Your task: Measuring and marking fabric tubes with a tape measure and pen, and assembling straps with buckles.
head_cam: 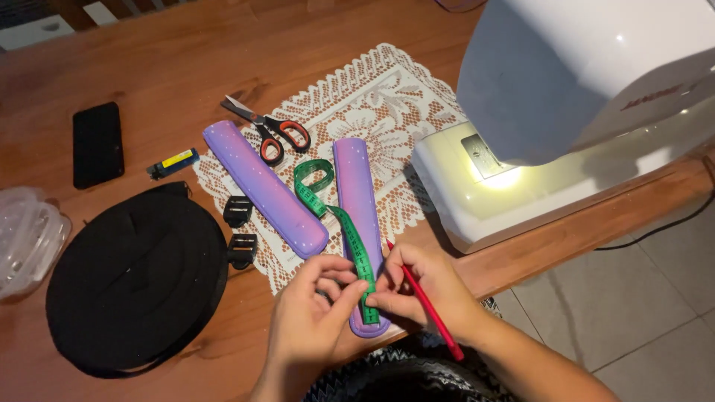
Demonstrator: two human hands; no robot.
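Two long purple padded strips lie on a white lace doily (387, 97). My left hand (309, 313) and my right hand (428, 294) press a green tape measure (350, 231) flat along the near end of the right purple strip (356, 190). A red pencil (428, 305) is pinched in my right hand, its tip pointing at the strip's edge. The left purple strip (264, 186) lies loose and slanted beside it. The tape's far end loops between the two strips.
A white sewing machine (566, 112) with its lamp on stands at the right. Red-handled scissors (272, 130), a lighter (173, 163), a black phone (97, 144), two black buckles (240, 229), a big roll of black webbing (134, 279) and a clear plastic container (26, 238) lie on the wooden table.
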